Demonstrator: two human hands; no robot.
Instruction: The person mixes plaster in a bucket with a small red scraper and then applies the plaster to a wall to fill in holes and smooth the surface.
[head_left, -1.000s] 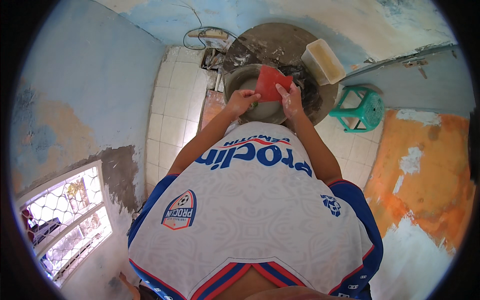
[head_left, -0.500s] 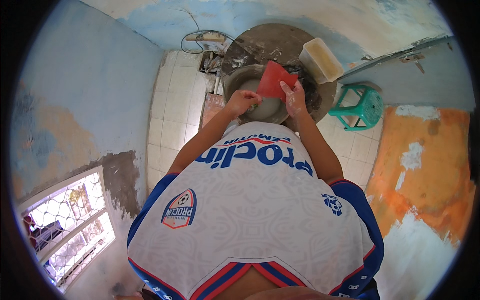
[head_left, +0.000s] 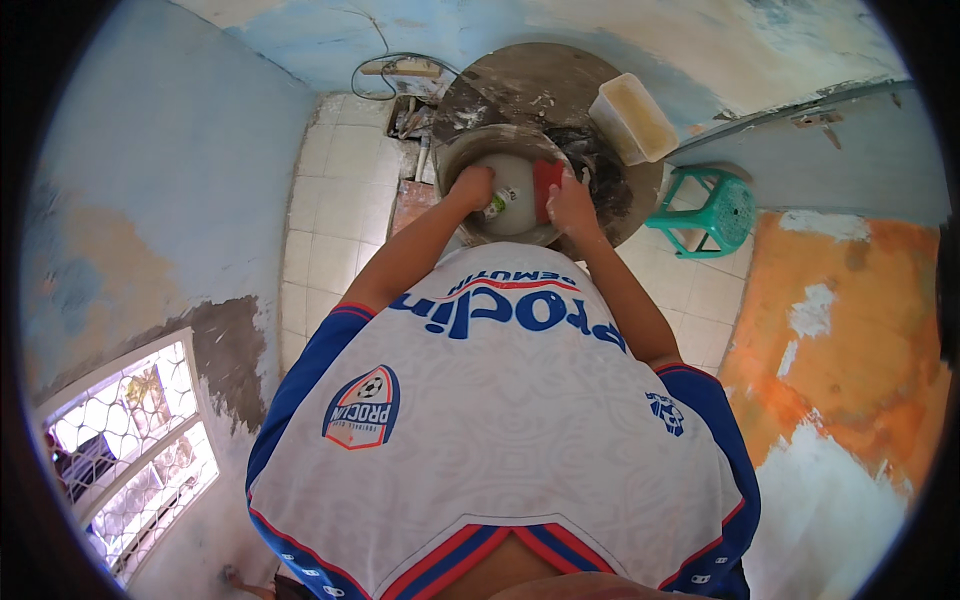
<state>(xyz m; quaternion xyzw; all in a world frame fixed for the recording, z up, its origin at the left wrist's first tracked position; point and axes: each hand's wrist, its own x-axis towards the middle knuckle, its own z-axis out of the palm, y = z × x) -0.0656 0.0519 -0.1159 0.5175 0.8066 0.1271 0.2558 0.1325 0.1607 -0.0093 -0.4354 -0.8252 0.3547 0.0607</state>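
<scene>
My right hand (head_left: 568, 210) grips a red flat piece (head_left: 545, 180), now low inside a round bucket (head_left: 452, 155) of pale grey, murky liquid (head_left: 520, 218). My left hand (head_left: 470, 188) has its fingers curled at the bucket's left inside; what they hold is hidden. Just beside and below those fingers is a small white-and-green item (head_left: 500, 203), apparently in the liquid. The bucket stands at the front of a large round dark board or tabletop (head_left: 530, 70) smeared with pale residue, with crumpled black material (head_left: 605, 185) to the right of the bucket.
A pale rectangular tub (head_left: 632, 115) rests at the back right. A green plastic stool (head_left: 725, 215) stands right. Pipes and debris (head_left: 410, 120) lie left of the bucket, near a cable (head_left: 390, 58). Walls surround me, with a grilled window (head_left: 130, 450) lower left. Part of another person (head_left: 250, 585) shows lower left.
The red piece and my right hand have moved down into the bucket, with less of the red showing. My left hand has shifted slightly left and up, exposing more of the white-and-green item.
</scene>
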